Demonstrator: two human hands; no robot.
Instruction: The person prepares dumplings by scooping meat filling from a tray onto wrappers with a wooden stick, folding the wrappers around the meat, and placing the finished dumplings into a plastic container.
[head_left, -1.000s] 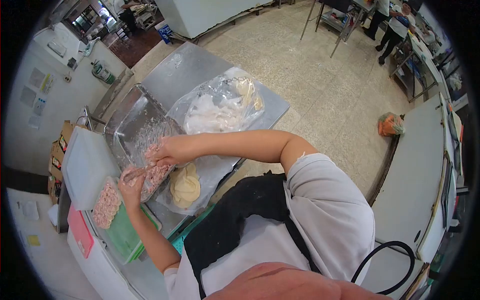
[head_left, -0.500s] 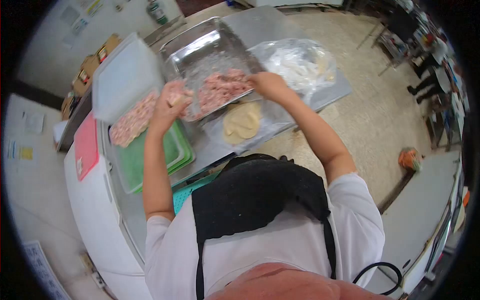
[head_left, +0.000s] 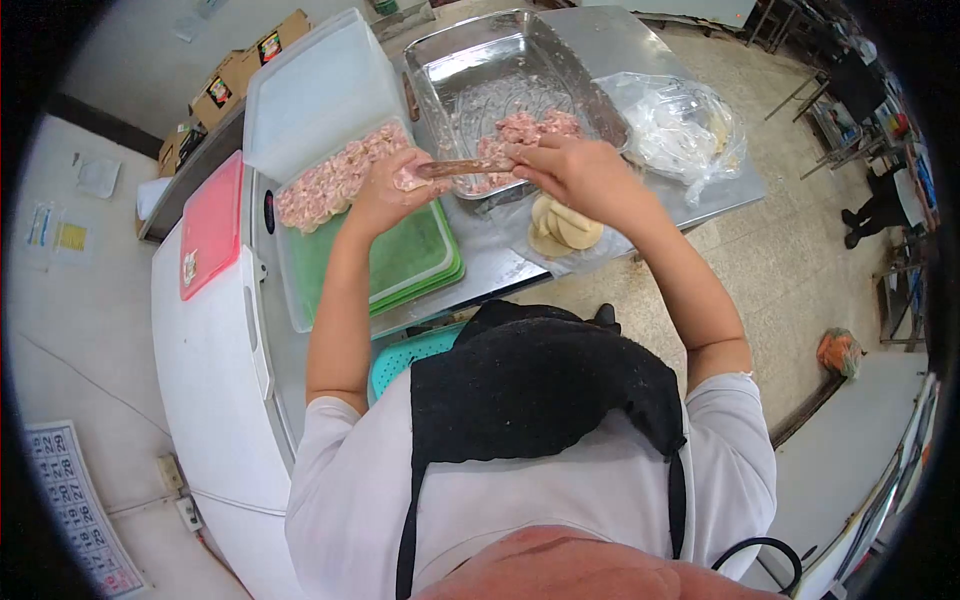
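- The left hand [head_left: 392, 188] is curled like a cup around a small dumpling wrapper [head_left: 412, 180] that has pink filling on it. The fingers are closed under it.
- The right hand [head_left: 578, 172] is closed on one end of a thin wooden stick [head_left: 465, 167], which is pinched between the thumb and the fingers.
- The wooden stick lies almost level between the two hands. Its far end touches the filling in the left hand, so the dumpling wrapper sits at the tip of the stick and apart from the right hand itself.
- Both hands are over the near edge of a metal tray [head_left: 450, 60]. A heap of minced meat [head_left: 525, 128] lies in its near right part.
- Just below the right hand, a stack of round wrappers [head_left: 562, 228] lies on the steel table [head_left: 480, 265].
- Left of the left hand, a clear plastic box [head_left: 296, 300] holds rows of finished dumplings [head_left: 330, 180] at its far end. It sits over green trays [head_left: 410, 255].
- A crumpled plastic bag [head_left: 680, 120] lies to the right of the metal tray.
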